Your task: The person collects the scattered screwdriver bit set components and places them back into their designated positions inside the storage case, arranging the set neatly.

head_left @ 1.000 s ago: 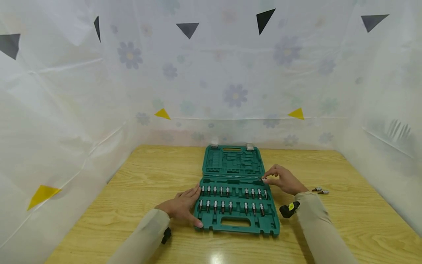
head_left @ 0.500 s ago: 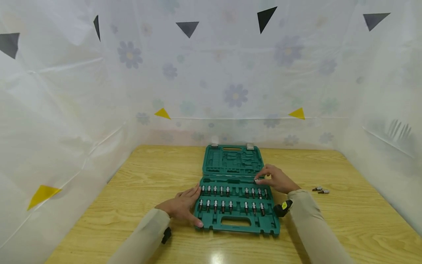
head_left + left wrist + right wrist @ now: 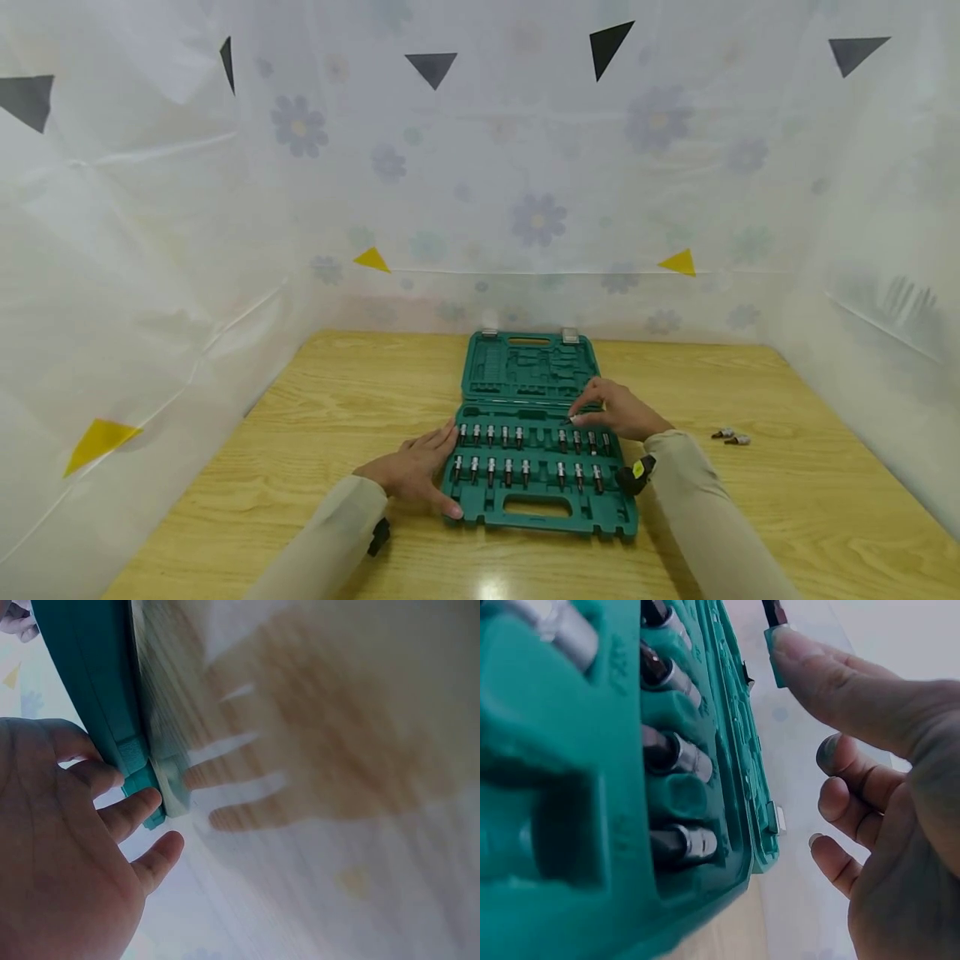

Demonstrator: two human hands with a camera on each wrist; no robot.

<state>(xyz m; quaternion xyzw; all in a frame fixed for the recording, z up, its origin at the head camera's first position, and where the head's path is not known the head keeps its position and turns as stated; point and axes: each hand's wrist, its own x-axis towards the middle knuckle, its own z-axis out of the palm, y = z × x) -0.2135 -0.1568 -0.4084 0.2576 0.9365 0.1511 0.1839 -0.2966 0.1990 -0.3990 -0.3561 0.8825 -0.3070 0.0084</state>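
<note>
A green plastic socket case (image 3: 538, 502) lies opened flat on the table, its lid toward the wall. Two rows of silver bit sockets (image 3: 507, 473) with dark tips sit in its slots. Over the upper right row, my right hand (image 3: 624, 410) pinches another bit socket (image 3: 775, 660) between thumb and finger; its dark tip points away from the palm and the other fingers are loosely bent. My left hand (image 3: 418, 468) rests along the case's left edge, fingers spread; in the left wrist view its fingertips (image 3: 166, 851) lie at the green side wall (image 3: 97, 682).
Two more bit sockets (image 3: 731, 437) lie on the wooden table (image 3: 360, 375), to the right of the case. The lid (image 3: 532, 364) holds moulded recesses and has two metal latches (image 3: 569, 335) at its far edge. White plastic sheeting (image 3: 480, 167) walls in the back and sides.
My right hand has moved left and slightly nearer, from the case's right edge to above the upper right row, carrying the bit socket. The left hand stays in place.
</note>
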